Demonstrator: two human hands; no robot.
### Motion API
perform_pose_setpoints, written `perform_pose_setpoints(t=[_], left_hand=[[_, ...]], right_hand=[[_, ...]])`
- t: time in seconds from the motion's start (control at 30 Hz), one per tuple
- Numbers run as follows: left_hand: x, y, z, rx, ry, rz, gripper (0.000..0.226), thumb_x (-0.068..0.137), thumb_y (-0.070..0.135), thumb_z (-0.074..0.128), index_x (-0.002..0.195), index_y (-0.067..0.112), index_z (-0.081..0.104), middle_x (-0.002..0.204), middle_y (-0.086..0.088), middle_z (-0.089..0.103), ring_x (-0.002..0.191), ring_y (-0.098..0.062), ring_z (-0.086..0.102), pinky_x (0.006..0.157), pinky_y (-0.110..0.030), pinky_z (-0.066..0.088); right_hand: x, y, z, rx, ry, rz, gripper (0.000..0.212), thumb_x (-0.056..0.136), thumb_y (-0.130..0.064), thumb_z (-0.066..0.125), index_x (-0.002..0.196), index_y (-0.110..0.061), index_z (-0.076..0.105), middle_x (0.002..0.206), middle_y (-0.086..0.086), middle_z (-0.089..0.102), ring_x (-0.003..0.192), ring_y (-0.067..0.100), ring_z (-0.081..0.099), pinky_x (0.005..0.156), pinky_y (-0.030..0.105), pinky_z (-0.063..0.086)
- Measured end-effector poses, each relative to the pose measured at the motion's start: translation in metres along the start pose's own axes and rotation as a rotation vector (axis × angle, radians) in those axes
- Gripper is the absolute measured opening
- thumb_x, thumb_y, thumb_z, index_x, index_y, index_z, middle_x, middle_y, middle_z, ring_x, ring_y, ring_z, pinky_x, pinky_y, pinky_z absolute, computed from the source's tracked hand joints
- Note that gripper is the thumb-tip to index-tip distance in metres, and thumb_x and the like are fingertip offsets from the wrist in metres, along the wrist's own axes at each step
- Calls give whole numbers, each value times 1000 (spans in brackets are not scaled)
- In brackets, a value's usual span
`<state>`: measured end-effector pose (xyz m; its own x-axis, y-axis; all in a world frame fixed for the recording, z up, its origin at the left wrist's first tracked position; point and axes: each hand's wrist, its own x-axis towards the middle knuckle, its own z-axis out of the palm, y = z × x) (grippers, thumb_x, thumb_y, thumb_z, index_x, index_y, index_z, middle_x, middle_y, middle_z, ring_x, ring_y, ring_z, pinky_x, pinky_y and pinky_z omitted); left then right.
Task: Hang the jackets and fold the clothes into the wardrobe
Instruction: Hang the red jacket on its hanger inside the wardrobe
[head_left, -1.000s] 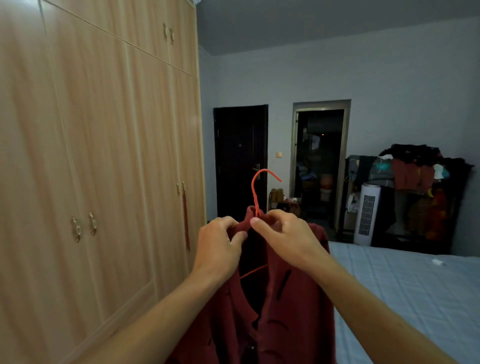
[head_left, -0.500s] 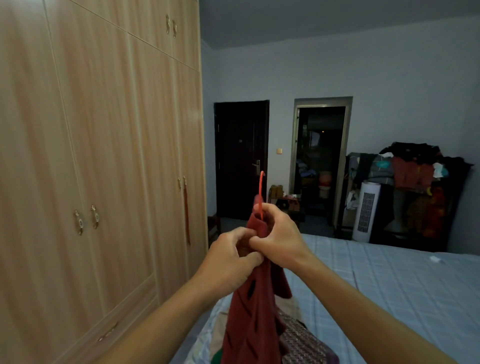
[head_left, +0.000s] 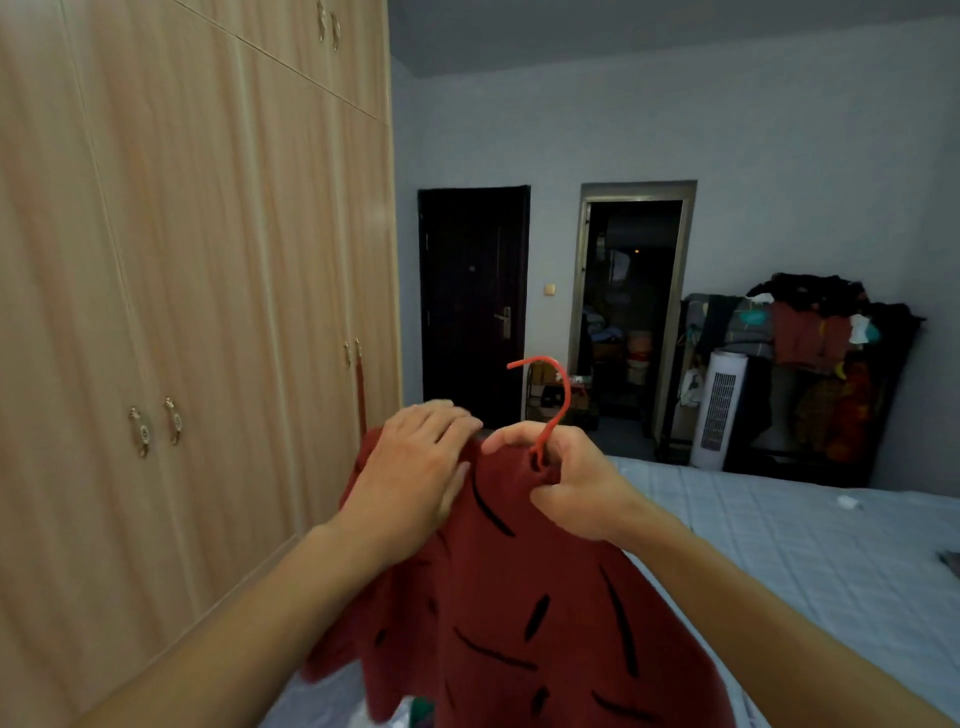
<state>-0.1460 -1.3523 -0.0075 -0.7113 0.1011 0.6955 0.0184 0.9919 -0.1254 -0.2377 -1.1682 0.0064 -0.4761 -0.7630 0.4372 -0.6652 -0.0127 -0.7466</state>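
Note:
A dark red jacket (head_left: 519, 597) with black dash marks hangs on an orange-red hanger (head_left: 558, 395) in front of me. My right hand (head_left: 571, 483) grips the collar at the base of the hanger's hook, which sticks up above my fingers. My left hand (head_left: 415, 467) lies flat with straight fingers on the jacket's left shoulder. The tall light wooden wardrobe (head_left: 208, 286) fills the left side, all its doors closed.
A bed with a pale checked sheet (head_left: 779, 545) lies to the right and below. At the far wall are a dark door (head_left: 472, 306), an open doorway (head_left: 628, 312), a white tower fan (head_left: 719, 410) and a rack piled with clothes (head_left: 821, 374).
The jacket has turned from edge-on to broadside, its back facing me. My left hand let go of the collar and now lies flat on the shoulder. The hook now points left.

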Motion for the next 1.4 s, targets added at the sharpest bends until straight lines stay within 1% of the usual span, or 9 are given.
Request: perform_pose_setpoints(t=[0.1,0.23,0.33,0.5,0.57,0.67,0.9,1.13,1.4], left_hand=[[-3,0,5,-132,-54,11,28,92,32,39,108,20,59,96,3,62,91,-21,60,84,-37,47],[-15,1,11,-303,17,-1,27,99,31,40,104,15,61,93,3,58,86,-16,55,79,-34,46],[-23,8,15,-305,97,-41,25,99,28,44,104,13,63,91,2,59,84,-16,55,78,-35,47],[-33,6,13,-268,195,-142,23,98,25,45,100,12,64,88,1,59,83,-17,56,79,-34,46],[-35,3,10,-250,219,-188,23,98,24,46,100,11,64,88,0,60,84,-18,56,79,-31,45],[-37,1,8,-245,243,-258,20,96,22,49,101,11,65,89,0,61,83,-17,57,80,-27,44],[-47,-1,7,-212,257,-366,15,94,18,52,101,13,65,91,2,62,84,-17,59,80,-27,44],[-60,8,-6,-119,255,-381,8,92,7,62,99,11,66,88,8,53,81,-12,51,78,-17,36],[-88,-1,-52,-10,289,-394,16,96,15,56,100,5,68,85,-1,51,74,-17,50,68,-33,44]], right_hand=[[-4,-4,-6,16,-74,-9,51,76,16,50,113,-16,66,92,1,71,73,9,66,60,17,48],[-4,8,-15,74,-117,3,52,75,11,55,119,-15,55,108,11,69,87,18,68,69,21,50],[-2,19,-14,-46,-81,-9,51,81,9,63,121,-19,48,109,7,67,86,11,67,69,20,51],[-13,28,-10,-508,340,-25,48,70,-56,77,99,-30,50,91,-15,59,82,3,58,68,20,49],[-17,29,-6,-607,473,41,51,65,-64,76,83,-28,46,79,-13,53,70,5,52,58,23,44],[-22,38,1,-614,472,19,42,74,-58,74,77,-28,44,74,-12,51,66,5,49,57,23,36],[-36,64,-3,-523,556,-103,12,89,-32,69,91,-24,59,87,-12,54,74,4,55,66,28,52],[-28,79,4,-400,473,-206,3,94,-19,64,93,-16,65,90,-5,58,79,8,56,72,26,50],[-11,44,40,-227,425,-314,5,94,-10,63,95,-12,67,89,-5,58,82,1,55,76,8,40]])
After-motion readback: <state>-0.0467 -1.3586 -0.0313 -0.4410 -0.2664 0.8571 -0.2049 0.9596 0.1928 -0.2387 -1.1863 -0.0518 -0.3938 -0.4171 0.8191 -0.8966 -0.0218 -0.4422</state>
